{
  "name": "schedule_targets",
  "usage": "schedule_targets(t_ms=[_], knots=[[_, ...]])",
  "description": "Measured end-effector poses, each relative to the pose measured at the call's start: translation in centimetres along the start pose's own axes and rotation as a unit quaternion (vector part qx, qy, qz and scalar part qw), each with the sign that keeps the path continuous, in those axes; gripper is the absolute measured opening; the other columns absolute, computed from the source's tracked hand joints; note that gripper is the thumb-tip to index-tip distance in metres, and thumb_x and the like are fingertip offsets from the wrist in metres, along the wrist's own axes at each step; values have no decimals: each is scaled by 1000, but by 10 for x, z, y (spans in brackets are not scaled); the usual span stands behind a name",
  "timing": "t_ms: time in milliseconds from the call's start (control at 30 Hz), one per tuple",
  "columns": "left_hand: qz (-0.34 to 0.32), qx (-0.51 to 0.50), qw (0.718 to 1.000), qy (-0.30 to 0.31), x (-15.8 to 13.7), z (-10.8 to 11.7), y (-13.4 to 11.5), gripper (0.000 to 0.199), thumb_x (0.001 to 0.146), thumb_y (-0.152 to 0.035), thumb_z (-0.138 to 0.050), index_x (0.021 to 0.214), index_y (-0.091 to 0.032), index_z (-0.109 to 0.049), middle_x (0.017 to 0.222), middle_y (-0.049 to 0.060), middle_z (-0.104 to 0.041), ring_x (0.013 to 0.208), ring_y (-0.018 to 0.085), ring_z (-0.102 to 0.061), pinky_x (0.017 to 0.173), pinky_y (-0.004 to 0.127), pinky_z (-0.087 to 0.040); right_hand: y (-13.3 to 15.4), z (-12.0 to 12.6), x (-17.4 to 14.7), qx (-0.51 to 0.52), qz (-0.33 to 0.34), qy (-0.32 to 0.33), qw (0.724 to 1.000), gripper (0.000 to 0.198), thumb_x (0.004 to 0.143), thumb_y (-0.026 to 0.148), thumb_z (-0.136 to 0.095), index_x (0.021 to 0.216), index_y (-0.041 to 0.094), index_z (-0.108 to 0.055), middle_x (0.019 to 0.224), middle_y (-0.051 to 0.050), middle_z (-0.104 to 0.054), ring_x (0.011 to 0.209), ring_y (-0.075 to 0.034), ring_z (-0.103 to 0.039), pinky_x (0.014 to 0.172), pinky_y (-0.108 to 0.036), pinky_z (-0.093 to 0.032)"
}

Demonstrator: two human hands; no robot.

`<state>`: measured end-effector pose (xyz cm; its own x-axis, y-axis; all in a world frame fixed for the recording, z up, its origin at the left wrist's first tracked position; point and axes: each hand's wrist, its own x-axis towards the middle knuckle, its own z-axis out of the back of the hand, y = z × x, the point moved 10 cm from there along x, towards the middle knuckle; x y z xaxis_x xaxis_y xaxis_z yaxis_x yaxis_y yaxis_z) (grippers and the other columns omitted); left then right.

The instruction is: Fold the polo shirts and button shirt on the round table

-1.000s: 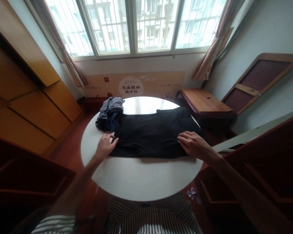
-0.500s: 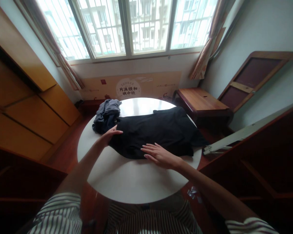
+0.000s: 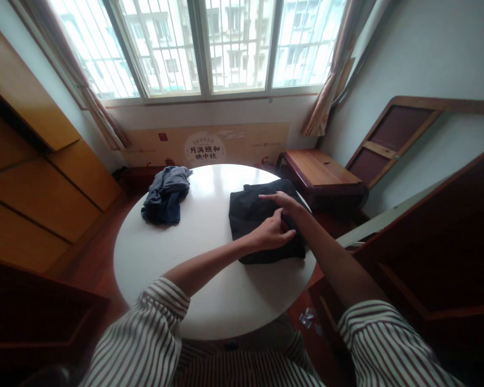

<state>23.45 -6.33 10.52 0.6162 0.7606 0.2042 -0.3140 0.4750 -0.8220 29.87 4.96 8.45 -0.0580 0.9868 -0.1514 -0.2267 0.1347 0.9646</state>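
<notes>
A black garment (image 3: 248, 215), its kind hidden by the folding, lies folded over on the right part of the round white table (image 3: 210, 290). My left hand (image 3: 271, 232) rests on top of it, thumb and index finger spread apart; its other fingers are mostly out of sight. Just beyond, my right hand (image 3: 286, 202) lies over the cloth with fingers stretched out to the left, close against the left hand's fingertips. At the table's left side sits a crumpled heap of grey and dark blue clothing (image 3: 167, 194), apart from both hands.
A low wooden stool-like table (image 3: 322, 166) stands beyond the table at the right. Brown wooden panels (image 3: 419, 269) flank the near right side. Yellow-brown cabinets (image 3: 76, 177) line the left wall. Small clear plastic pieces (image 3: 307, 317) lie on the floor.
The left part of the black garment has been folded over to the right, baring the table's middle. My left hand moved right with it; my right hand moved farther forward and right.
</notes>
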Motion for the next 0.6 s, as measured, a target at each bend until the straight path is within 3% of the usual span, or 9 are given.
schedule_targets(t_ms=[100,233,333,400,533,600], knots=[[-68,203,977,-11,-39,0,-20,57,91,-39,-63,139,-15,-47,121,16,-61,110,30,-58,97,46,-47,-13,8,6,-5,-17,-25,1000,42,86,27,-73,124,15,-59,115,-11,-67,95,-22,-66,80,-37,-58],[-3,360,932,-38,-88,31,-6,61,88,-46,-65,137,-15,-48,124,18,-58,114,34,-53,95,49,-49,-13,10,16,72,12,-15,997,58,75,9,-67,130,20,-54,110,-6,-71,89,-20,-68,78,-33,-58],[37,377,925,-24,-105,39,16,42,92,-20,-56,133,-12,-51,112,15,-58,102,28,-57,86,40,-54,-7,13,24,105,16,-3,994,63,71,2,-61,131,20,-55,107,-6,-72,84,-19,-69,77,-32,-58],[11,373,928,-3,-106,30,23,47,90,-6,-46,136,-12,-49,111,14,-56,100,24,-58,85,36,-55,-8,20,27,70,-7,-23,997,59,74,3,-62,130,20,-57,108,-7,-72,84,-19,-69,76,-30,-58],[-34,368,929,-30,-102,20,23,56,90,-4,-43,145,-16,-40,113,12,-54,103,23,-56,89,37,-55,-15,28,21,5,-65,-41,997,36,88,23,-65,123,13,-61,111,-14,-70,89,-23,-69,73,-32,-58],[-22,356,932,-60,-102,23,25,57,90,-8,-46,145,-18,-39,112,11,-53,102,24,-56,89,38,-55,-18,27,10,-12,-66,-20,998,46,88,32,-69,128,11,-59,115,-16,-69,94,-25,-68,74,-33,-59]])
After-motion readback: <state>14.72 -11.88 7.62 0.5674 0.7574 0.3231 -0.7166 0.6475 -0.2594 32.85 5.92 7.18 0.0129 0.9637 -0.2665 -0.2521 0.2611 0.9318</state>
